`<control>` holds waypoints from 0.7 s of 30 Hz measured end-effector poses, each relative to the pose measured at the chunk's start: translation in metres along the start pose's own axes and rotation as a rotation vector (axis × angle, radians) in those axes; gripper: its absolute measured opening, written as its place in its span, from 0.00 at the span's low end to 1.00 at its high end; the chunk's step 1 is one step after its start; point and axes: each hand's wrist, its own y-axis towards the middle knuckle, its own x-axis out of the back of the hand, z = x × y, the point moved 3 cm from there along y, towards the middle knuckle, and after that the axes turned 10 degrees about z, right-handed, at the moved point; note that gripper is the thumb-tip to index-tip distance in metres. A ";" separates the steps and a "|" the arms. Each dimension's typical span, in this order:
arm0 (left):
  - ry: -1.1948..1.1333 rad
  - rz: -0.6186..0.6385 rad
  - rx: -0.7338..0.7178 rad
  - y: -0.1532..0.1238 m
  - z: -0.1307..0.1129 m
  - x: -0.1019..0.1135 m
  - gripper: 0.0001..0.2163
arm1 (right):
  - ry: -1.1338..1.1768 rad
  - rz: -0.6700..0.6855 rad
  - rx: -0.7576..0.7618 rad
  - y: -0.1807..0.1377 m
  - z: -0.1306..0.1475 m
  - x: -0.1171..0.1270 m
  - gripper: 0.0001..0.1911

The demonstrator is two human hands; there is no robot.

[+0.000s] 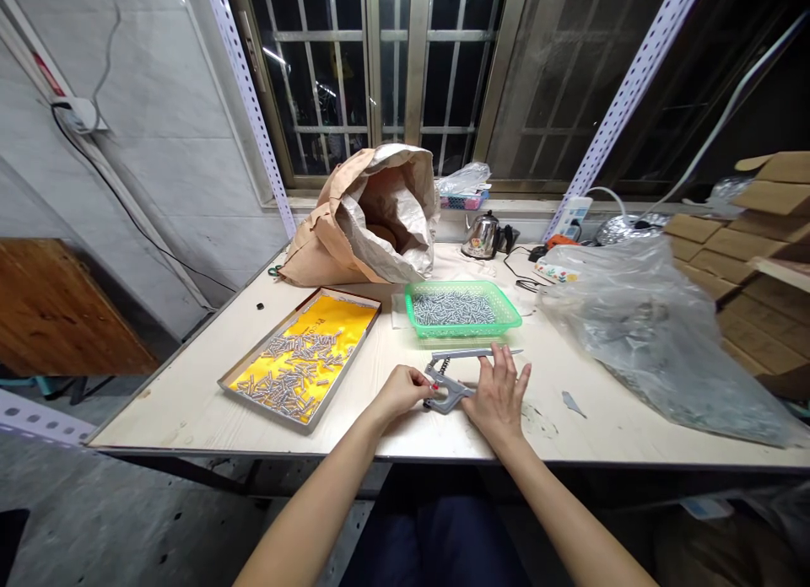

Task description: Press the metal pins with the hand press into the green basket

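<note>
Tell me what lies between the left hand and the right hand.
The grey tool lies between the left hand and the right hand, with the fingers of both hands at it; this shows in the head view.

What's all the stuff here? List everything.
Table: one, pale, centre
Window: one, brown-framed, behind table
Posts: two, pale purple, beside window
Power strip: one, white, beside right post
Paper sack: one, brown, table's back
Kettle: one, silver, right of sack
Basket: one, green, mid-table
Tray: one, yellow inside, table's left
Metal pieces: many, silvery, in basket and tray
Hand tool: one, grey, in front of basket
Scrap: one, grey, right of tool
Plastic bag: one, clear, table's right
Cardboard boxes: several, brown, far right
Board: one, brown, far left
Legs: two, dark blue clothing, below table
Forearms: two, bare, bottom
Left hand: one, bare, at tool's left
Right hand: one, bare, at tool's right
</note>
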 end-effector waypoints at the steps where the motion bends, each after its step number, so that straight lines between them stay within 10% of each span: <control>1: 0.005 0.001 -0.002 0.000 0.000 0.000 0.10 | -0.001 0.003 -0.003 0.000 0.000 0.001 0.23; 21: 0.065 0.004 -0.015 -0.001 0.001 0.001 0.08 | -0.001 0.021 -0.015 -0.001 0.002 -0.001 0.26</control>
